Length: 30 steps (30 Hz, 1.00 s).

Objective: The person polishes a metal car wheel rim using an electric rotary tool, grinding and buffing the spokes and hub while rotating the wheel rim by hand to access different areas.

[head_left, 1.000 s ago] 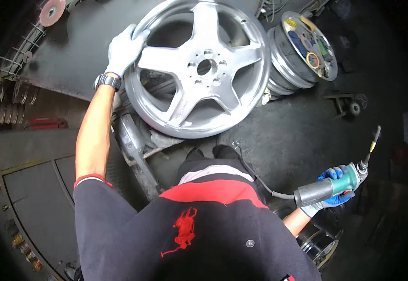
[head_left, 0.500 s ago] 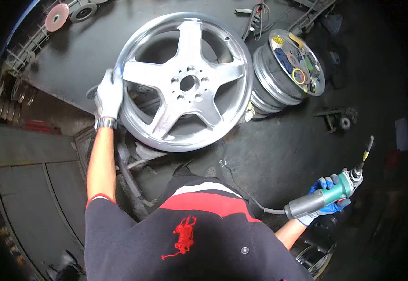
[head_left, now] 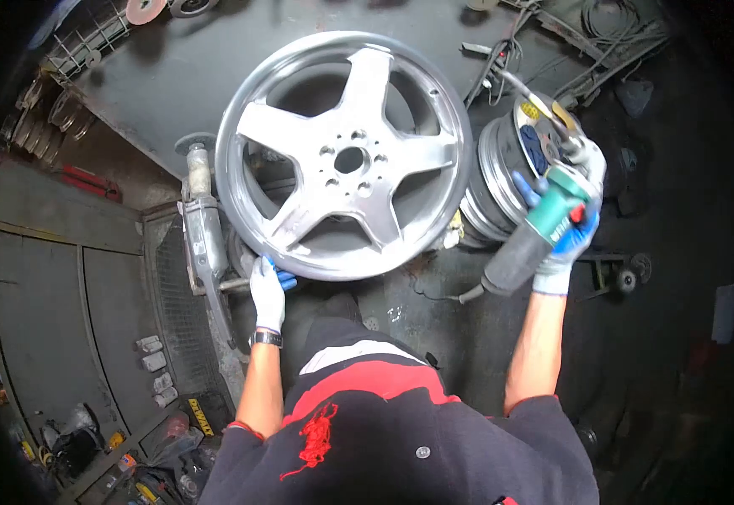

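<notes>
A large silver five-spoke wheel rim [head_left: 333,153] lies face up in the middle of the view. My gloved left hand [head_left: 268,290] is at the rim's lower left edge, its blue fingertips closed round the underside. My gloved right hand [head_left: 576,223], right of the rim, is wrapped round a green and grey power tool [head_left: 531,231], whose head points up with a thin bit. The tool's cord runs from its lower end. Under the tool's head, partly hidden, are stacked rims [head_left: 497,172], their top holding gloves and discs.
A second grinder-like tool [head_left: 205,240] stands left of the rim. Discs [head_left: 146,8] are on a wire rack at the top left. Cables [head_left: 609,18] hang at the upper right. A wheeled metal piece [head_left: 627,279] is at the right, and boxes and bottles crowd the lower left.
My right hand has raised the power tool up and to the left, over by the stacked rims. My left hand has slid from the rim's left side to its lower edge.
</notes>
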### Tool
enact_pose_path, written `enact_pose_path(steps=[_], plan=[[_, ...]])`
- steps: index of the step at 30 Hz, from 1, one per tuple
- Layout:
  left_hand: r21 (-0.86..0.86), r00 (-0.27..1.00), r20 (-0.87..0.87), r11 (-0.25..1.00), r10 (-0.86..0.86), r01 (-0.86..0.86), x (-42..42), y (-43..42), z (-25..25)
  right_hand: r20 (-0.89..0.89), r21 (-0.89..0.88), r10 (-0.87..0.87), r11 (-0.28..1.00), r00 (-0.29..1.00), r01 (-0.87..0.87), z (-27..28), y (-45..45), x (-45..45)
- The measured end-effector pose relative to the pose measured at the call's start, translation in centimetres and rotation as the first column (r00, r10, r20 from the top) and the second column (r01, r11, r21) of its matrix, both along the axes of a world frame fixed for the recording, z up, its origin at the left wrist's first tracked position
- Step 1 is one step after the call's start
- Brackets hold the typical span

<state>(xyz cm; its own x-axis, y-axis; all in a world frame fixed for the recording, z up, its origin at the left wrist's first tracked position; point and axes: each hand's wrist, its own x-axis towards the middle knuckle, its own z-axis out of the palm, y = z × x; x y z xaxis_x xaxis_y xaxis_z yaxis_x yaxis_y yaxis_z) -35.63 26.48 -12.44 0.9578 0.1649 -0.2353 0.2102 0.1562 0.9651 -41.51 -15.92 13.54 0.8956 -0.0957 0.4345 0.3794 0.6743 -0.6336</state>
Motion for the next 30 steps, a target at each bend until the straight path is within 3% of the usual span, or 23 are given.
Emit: enact_pose_path(steps=[5, 6, 7, 8, 10, 12, 14, 15, 16, 19, 21, 24, 29, 30], plan=[[-0.172, 0.981, -0.105, 0.969, 0.163, -0.179, 0.5, -1.0, 2.4, -0.120, -0.099, 0.135, 0.984, 0.983, -0.148, 2.1, -1.1, 13.5], [-0.200, 0.973, -0.123, 0.955, 0.197, -0.219, 0.4, -1.3, 2.8, -0.189, -0.136, 0.041, 0.988, 0.981, -0.068, 2.5, -1.0, 15.8], [-0.276, 0.986, -0.158, 0.956, 0.059, -0.102, 0.4, -0.5, 2.4, -0.207, -0.157, 0.071, 0.982, 0.976, -0.105, 3.2, -0.8, 18.3], [-0.234, 0.984, -0.132, 0.961, 0.118, -0.147, 0.0, -1.0, 2.0, -0.224, -0.175, 0.102, 0.974, 0.969, -0.143, 3.8, -0.6, 20.8], [-0.309, 0.977, -0.165, 0.933, 0.138, -0.184, 0.5, -1.5, 3.6, -0.265, -0.251, 0.053, 0.960, 0.963, -0.122, 4.5, 0.2, 24.8], [-0.225, 0.962, -0.225, 0.952, 0.157, -0.208, 0.8, -1.0, 3.2, -0.227, -0.231, 0.102, 0.960, 0.968, -0.156, 4.8, 1.3, 27.6], [0.048, 0.975, -0.019, 0.975, 0.219, -0.218, 0.9, -0.1, -2.2, -0.224, -0.197, 0.075, 0.973, 0.972, -0.121, 5.1, 2.7, 29.2], [0.049, 0.968, -0.077, 0.971, 0.238, -0.235, 1.0, -0.1, -2.4, -0.312, -0.206, 0.099, 0.964, 0.945, -0.169, 5.3, 2.4, 29.9], [0.048, 0.956, -0.137, 0.966, 0.258, -0.254, 1.1, -0.1, -2.8, -0.252, -0.291, -0.002, 0.954, 0.968, -0.074, 5.6, 2.8, 30.5], [0.182, 0.964, -0.143, 0.963, 0.224, -0.197, 0.9, 0.5, -4.2, -0.201, -0.320, 0.027, 0.943, 0.979, -0.092, 6.3, 2.9, 31.3], [0.135, 0.963, -0.153, 0.970, 0.223, -0.203, 0.9, 0.7, -4.3, -0.224, -0.337, 0.184, 0.907, 0.957, -0.253, 6.3, 2.6, 31.9], [0.054, 0.963, -0.150, 0.974, 0.224, -0.218, 0.8, -0.1, -2.2, -0.262, -0.266, 0.232, 0.916, 0.937, -0.301, 6.0, 4.0, 31.3], [0.096, 0.962, -0.080, 0.962, 0.263, -0.255, 2.1, -0.4, 0.1, -0.276, -0.335, 0.194, 0.899, 0.941, -0.283, 5.2, 3.4, 31.3], [0.027, 0.958, -0.113, 0.964, 0.265, -0.264, 2.6, -0.1, 2.0, -0.275, -0.324, 0.196, 0.903, 0.941, -0.283, 4.6, 3.0, 31.1]])
